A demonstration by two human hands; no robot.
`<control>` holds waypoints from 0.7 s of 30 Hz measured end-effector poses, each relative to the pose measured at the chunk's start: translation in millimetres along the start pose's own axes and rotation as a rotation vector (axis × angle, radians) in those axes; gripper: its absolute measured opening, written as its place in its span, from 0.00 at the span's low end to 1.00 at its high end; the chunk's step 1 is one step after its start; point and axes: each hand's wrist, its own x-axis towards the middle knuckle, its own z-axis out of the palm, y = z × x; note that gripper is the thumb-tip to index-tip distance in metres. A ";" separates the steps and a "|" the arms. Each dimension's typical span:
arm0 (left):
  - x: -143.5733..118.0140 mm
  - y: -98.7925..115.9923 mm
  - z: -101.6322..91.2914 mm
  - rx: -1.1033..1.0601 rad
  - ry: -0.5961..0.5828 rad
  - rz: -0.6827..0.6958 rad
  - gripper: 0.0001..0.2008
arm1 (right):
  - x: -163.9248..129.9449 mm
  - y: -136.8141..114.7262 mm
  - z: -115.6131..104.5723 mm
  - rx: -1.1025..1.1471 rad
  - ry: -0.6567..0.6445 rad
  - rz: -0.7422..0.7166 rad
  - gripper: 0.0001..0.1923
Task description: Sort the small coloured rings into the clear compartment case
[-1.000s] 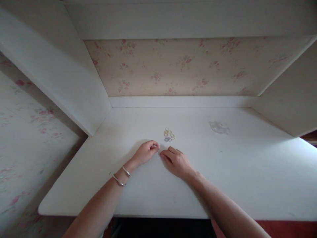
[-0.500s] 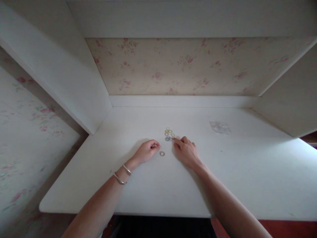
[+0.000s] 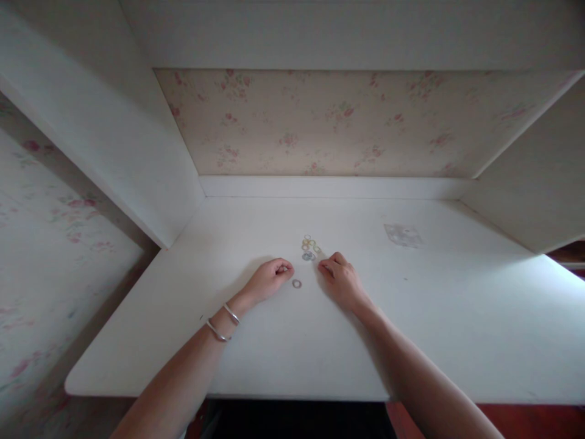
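Note:
My left hand (image 3: 270, 278) rests on the white desk with its thumb and fingers pinched together. What lies in the pinch, if anything, is too small to make out. Just right of its fingertips lies a single brownish ring (image 3: 297, 283). Beyond that ring, several thin grey rings (image 3: 308, 256) overlap in a small pile. Pale yellow rings (image 3: 309, 243) form a loose cluster right behind the grey ones. My right hand (image 3: 340, 277) is beside the grey pile, a little apart from it, thumb and forefinger closed together. Its pinch hides any small thing inside.
A clear plastic bag (image 3: 403, 235) lies flat toward the right rear of the white desk (image 3: 292, 353). White panels (image 3: 150, 164) close in the desk on the left and right, and a low ledge (image 3: 338, 186) runs along the back.
My right hand has drawn back slightly from the grey rings, and its outstretched forefinger has curled in to the thumb. The left hand keeps its pinch. The view has shifted slightly.

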 end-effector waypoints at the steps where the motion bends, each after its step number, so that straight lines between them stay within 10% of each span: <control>1: 0.0 0.0 -0.2 -0.001 -0.002 0.001 0.13 | -1.7 -2.8 0.6 0.057 0.021 -0.039 0.12; 21: 1.0 1.0 -1.0 0.013 0.012 0.039 0.12 | -17.9 -33.4 10.4 0.110 -0.104 -0.338 0.09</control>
